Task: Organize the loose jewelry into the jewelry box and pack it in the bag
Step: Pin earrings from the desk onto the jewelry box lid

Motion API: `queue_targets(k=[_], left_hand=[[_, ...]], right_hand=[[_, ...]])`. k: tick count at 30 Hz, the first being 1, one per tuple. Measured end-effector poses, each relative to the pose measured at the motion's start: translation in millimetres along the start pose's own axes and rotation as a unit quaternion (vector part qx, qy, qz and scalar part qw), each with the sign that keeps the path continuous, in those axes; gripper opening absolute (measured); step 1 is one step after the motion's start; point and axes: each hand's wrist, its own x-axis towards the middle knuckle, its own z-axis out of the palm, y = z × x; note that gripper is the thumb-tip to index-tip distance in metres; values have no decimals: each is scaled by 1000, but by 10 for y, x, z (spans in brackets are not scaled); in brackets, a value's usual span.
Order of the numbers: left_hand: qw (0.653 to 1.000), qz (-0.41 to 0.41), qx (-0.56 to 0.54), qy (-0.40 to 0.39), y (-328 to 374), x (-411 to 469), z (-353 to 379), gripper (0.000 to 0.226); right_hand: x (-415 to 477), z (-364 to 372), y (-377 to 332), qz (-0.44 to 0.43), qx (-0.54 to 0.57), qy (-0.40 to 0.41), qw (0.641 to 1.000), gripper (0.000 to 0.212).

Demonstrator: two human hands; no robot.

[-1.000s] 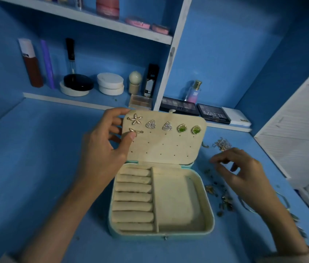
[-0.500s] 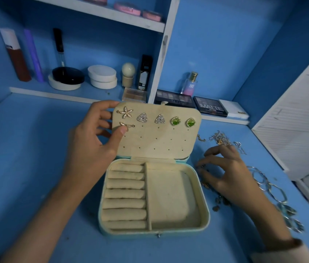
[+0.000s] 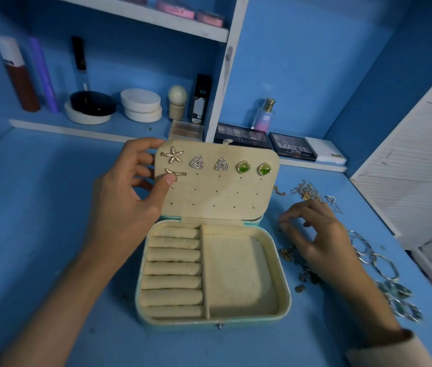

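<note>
Open cream-lined jewelry box (image 3: 285,287), lid (image 3: 223,193) upright with earrings (image 3: 196,162) pinned, loose jewelry (image 3: 307,192) scattered just right of it

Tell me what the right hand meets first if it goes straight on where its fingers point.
Probably the jewelry box, near the hinge corner below its open lid: the fingers of the right hand point left at it. Its height above the table is unclear.
</note>
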Motion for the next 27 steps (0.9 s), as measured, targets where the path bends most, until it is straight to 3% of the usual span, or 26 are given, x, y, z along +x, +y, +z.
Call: queue_targets(k=[4,9,14,19,22,27], left_hand=[[1000,2,4,0,-1,3,-3,43],[1000,6,0,0,7,-2,-2,43],[1000,12,-15,-16,52,-20,-56,41],[998,28,9,-50,131,-84,-156,31],[993,74,68,-66,137,-160,-219,32],[969,181,140,-91,63,-298,-323,12]], right_hand=[[6,-34,-6,33,37,25,998,17],[11,-68,-63,55,95,37,993,5],[56,-156,-222,124,243,52,961,11],[229,-326,-417,136,296,86,942,6],[380,-433,-588,116,314,59,940,8],[601,-487,-917,69,310,-62,946,11]])
